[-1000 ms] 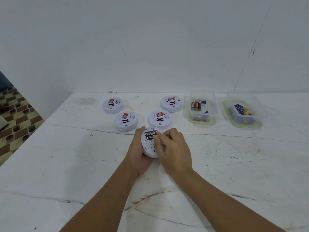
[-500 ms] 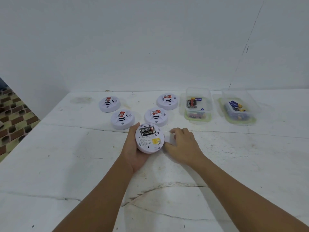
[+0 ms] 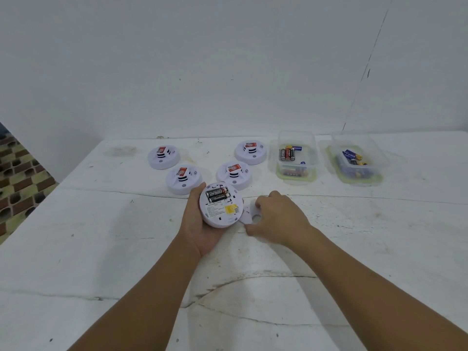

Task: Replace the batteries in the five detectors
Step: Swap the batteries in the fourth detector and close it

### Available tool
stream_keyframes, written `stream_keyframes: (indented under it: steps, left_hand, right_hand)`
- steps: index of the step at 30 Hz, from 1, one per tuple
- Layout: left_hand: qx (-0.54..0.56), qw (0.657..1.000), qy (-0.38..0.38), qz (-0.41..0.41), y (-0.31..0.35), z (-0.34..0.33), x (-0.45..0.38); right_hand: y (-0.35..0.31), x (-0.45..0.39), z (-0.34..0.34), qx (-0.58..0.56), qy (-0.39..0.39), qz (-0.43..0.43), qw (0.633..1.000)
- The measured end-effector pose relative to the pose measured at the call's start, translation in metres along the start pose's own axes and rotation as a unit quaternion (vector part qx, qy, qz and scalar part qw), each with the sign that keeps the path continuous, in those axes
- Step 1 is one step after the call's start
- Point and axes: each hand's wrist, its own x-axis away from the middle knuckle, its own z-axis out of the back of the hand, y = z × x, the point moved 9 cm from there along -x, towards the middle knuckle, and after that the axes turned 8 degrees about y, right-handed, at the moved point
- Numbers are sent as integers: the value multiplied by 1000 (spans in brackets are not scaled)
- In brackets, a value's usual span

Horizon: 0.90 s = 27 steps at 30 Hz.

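The left hand (image 3: pixel 200 221) holds a round white detector (image 3: pixel 220 205) upside down, and 2 batteries (image 3: pixel 217 194) show in its open back. The right hand (image 3: pixel 276 219) pinches the white cover (image 3: pixel 249 216) flat on the table (image 3: pixel 101 249) just beside it. Behind sit 4 more detectors (image 3: pixel 234 174) and 2 clear boxes (image 3: pixel 296 154) of batteries.

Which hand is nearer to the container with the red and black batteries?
Right. The right hand lies on the table below that container, a little left of it. The left hand grips the detector farther left, away from it.
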Motion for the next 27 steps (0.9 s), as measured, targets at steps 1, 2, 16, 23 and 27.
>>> stream_keyframes:
  steps: [1, 2, 16, 23, 27]
  left_hand:
    - [-1, 1000, -1, 2, 0, 1, 1]
    - [-6, 1000, -3, 3, 0, 1, 1]
    - [-87, 995, -37, -40, 11, -31, 29]
    - [-84, 994, -32, -67, 14, -31, 31]
    - [-97, 992, -41, -75, 16, -36, 35]
  right_hand:
    - [4, 0, -1, -17, -9, -15, 1000]
    - [8, -1, -1, -45, -18, -34, 998]
    - [-46, 18, 29, -435, 93, 1, 896]
    - [-42, 19, 26, -484, 86, -9, 871]
    - [-39, 18, 22, -495, 84, -15, 864]
